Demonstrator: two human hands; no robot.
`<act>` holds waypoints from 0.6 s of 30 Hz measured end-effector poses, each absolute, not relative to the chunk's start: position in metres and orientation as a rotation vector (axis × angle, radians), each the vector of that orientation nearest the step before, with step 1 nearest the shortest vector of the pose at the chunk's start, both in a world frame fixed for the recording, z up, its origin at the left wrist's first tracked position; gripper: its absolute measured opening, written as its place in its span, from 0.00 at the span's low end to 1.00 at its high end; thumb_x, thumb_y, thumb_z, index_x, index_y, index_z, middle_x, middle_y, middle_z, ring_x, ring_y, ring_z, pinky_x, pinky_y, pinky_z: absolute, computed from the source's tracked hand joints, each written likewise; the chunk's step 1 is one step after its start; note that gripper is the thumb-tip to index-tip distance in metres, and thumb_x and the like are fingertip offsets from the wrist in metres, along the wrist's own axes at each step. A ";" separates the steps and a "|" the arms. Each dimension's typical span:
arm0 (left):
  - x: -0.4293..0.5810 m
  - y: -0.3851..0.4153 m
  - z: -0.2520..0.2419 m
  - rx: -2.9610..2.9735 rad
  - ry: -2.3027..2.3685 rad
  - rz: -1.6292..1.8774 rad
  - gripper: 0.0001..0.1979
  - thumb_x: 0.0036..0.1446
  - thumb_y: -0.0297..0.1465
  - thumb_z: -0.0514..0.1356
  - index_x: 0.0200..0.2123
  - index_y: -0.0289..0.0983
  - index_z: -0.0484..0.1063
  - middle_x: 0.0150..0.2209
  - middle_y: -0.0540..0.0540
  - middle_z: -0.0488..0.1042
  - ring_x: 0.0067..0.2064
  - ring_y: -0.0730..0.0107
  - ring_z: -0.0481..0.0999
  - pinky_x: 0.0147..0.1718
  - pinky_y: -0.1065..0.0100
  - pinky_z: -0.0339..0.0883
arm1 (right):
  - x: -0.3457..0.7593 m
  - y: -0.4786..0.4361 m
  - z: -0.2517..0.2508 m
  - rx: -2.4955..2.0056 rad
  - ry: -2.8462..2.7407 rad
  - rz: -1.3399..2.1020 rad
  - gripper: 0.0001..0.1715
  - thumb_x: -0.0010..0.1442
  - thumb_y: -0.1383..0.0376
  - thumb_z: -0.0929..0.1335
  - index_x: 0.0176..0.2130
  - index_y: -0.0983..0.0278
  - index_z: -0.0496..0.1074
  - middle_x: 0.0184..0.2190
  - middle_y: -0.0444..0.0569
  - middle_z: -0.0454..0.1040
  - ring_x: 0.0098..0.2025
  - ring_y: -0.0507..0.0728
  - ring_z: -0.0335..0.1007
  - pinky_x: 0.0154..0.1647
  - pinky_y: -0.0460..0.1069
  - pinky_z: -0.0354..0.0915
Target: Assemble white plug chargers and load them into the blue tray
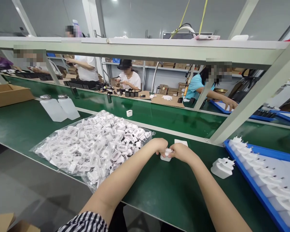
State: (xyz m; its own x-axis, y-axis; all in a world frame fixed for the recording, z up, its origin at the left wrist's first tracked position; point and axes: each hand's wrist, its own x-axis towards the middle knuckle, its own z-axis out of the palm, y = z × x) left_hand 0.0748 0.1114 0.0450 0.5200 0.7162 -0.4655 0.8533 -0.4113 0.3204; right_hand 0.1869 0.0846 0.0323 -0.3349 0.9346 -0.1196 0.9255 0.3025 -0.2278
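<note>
Both my hands meet over the green bench, with a small white plug adapter point(166, 158) between them. My left hand point(161, 145) has its fingers closed on the adapter's left side. From the right, my right hand point(181, 151) pinches the same piece. A flat white piece point(181, 142) lies just beyond my right hand, partly covered by it. To my left spreads a clear plastic bag point(99, 141) heaped with many white plug parts. A white plug adapter with pins point(222, 168) stands alone to the right of my hands.
A blue tray point(253, 190) at the right holds rows of white plug adapters. Two white bottles point(53, 109) and a cardboard box point(11, 96) are at the left. One white piece point(129, 113) sits behind the bag. Co-workers sit across the bench, beyond a slanted post point(248, 83).
</note>
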 end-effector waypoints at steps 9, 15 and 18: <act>0.074 0.110 0.042 2.197 1.212 -0.415 0.09 0.33 0.24 0.60 0.09 0.34 0.61 0.11 0.47 0.65 0.24 0.62 0.70 0.29 0.62 0.63 | 0.185 0.084 0.037 -1.749 -2.563 0.459 0.04 0.36 0.69 0.67 0.15 0.62 0.67 0.13 0.42 0.64 0.18 0.51 0.60 0.16 0.44 0.49; 0.064 0.124 0.040 1.951 1.549 -0.179 0.13 0.19 0.17 0.63 0.06 0.33 0.61 0.14 0.45 0.67 0.27 0.53 0.70 0.31 0.57 0.62 | 0.205 0.042 0.042 -1.679 -2.514 0.625 0.04 0.36 0.70 0.65 0.16 0.61 0.66 0.16 0.42 0.67 0.20 0.52 0.63 0.16 0.44 0.50; 0.039 0.161 0.044 1.922 1.831 0.325 0.11 0.22 0.16 0.62 0.10 0.31 0.62 0.20 0.39 0.69 0.37 0.43 0.66 0.37 0.50 0.55 | 0.244 0.031 0.032 -1.878 -2.357 0.638 0.06 0.33 0.71 0.64 0.13 0.59 0.65 0.16 0.44 0.69 0.20 0.55 0.64 0.15 0.46 0.51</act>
